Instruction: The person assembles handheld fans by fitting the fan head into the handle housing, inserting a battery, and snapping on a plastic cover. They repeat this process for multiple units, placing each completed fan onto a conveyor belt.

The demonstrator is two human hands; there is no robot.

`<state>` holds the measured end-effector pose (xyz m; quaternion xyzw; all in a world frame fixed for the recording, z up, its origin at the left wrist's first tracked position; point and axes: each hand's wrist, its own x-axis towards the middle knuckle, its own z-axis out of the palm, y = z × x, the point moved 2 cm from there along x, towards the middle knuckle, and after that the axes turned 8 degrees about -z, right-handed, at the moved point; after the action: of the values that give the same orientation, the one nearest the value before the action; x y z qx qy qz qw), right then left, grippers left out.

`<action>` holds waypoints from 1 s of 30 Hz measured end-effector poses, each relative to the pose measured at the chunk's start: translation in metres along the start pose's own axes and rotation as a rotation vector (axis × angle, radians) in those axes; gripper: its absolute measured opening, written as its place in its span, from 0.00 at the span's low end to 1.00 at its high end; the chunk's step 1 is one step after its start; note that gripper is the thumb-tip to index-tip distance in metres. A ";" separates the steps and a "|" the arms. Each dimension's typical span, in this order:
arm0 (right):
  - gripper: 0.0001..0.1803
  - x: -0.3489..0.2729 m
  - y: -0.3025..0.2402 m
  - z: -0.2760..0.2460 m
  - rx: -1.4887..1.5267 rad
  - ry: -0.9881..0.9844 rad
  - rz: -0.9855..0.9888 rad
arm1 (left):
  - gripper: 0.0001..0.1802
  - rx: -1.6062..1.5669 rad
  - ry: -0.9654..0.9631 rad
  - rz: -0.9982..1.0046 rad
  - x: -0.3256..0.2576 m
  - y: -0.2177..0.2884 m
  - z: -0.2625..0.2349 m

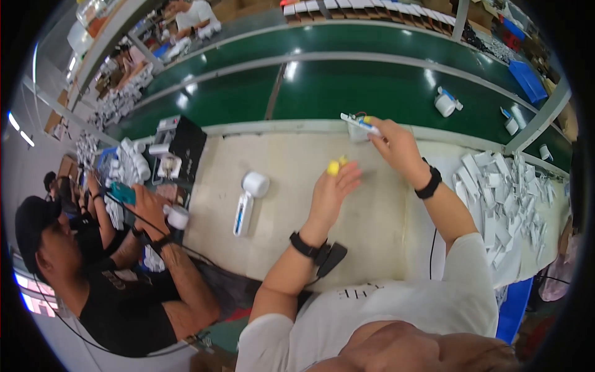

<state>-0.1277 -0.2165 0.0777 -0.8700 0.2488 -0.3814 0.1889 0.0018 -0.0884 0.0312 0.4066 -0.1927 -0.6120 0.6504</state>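
Near the far edge of the work table, my right hand [396,147] is closed on a white handheld device [361,126] with a blue strip. Small dark parts show at the device's far end, too small to make out. My left hand [331,193] is raised over the table to the left of it, fingers stretched and slightly blurred, holding nothing. Yellow finger covers [333,167] sit on its fingertips, and a bit of yellow shows at the right fingertips too. Left of my left hand, a white device with a round head and straight handle [244,214] lies on the table.
Beyond the table runs a green conveyor belt [353,87] carrying several white devices [444,104]. White parts [496,198] are heaped at the right. A black machine [181,149] stands at the table's left, beside a co-worker [118,291] holding a teal object [123,193].
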 end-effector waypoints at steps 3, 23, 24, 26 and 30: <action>0.22 -0.055 -0.043 -0.003 -0.230 -0.068 -0.348 | 0.25 -0.238 -0.097 -0.239 0.002 -0.011 0.011; 0.55 -0.141 -0.065 -0.029 0.738 -0.333 0.135 | 0.21 -0.079 -0.342 -0.497 -0.080 -0.019 0.009; 0.55 -0.143 -0.068 -0.029 0.476 -0.222 -0.053 | 0.23 -0.207 -0.343 -0.541 -0.080 -0.019 0.006; 0.53 -0.147 -0.077 -0.030 0.096 -0.047 -0.283 | 0.24 -0.301 -0.420 -0.525 -0.079 -0.016 0.004; 0.49 -0.156 -0.073 -0.019 -0.013 0.125 -0.361 | 0.24 -0.276 -0.492 -0.467 -0.088 -0.010 0.020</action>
<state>-0.2120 -0.0707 0.0384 -0.8763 0.1025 -0.4608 0.0959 -0.0356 -0.0093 0.0574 0.1885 -0.1608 -0.8437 0.4762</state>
